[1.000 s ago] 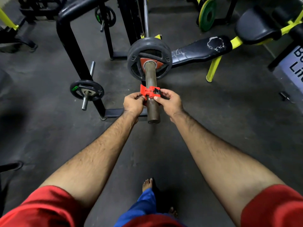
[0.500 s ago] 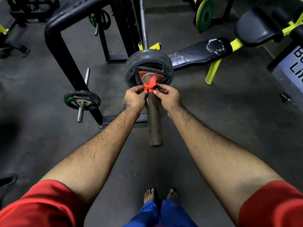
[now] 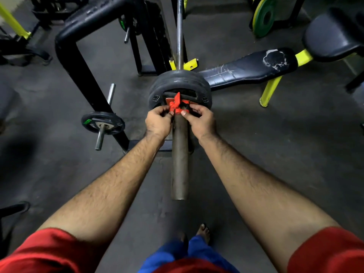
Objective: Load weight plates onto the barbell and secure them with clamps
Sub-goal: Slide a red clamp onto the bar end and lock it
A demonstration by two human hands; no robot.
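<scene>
- I hold the red clamp [image 3: 178, 105] with both hands: the left hand [image 3: 158, 123] pinches its near-left edge, the right hand [image 3: 201, 120] pinches its near-right edge, fingers closed on the plastic.
- The clamp sits around the barbell sleeve [image 3: 179, 154], directly beyond my fingertips and pressed up to the face of the weight plates [image 3: 179, 83]; whether it touches the plate face all round I cannot tell, since my fingers cover the lower part.
- The clamp's lever [image 3: 177, 97] stands upright, just above my grip. I judge from this that the clamp is seated but not yet locked.
- Step in hand: close the lever. I judge the task far along on this side, with the plates on and only the lock left.
- To do it well, I keep the right hand braced on the clamp body so it cannot creep back toward me along the sleeve, which extends bare from my grip toward my body.
- I push the clamp flush against the plates first, then fold the lever down with the left hand's thumb. Locking with a gap would let the plates shift.
- Risk: skin caught under the lever as it snaps shut. I keep fingertips on the sides of the clamp, clear of the lever's path.
- After locking, I would tug the clamp toward me along the sleeve; it should not slide.
- The bar shaft [image 3: 179, 32] runs away from my grip into the rack [image 3: 78, 56]; the far end is out of view, so I cannot say whether it is loaded.
</scene>
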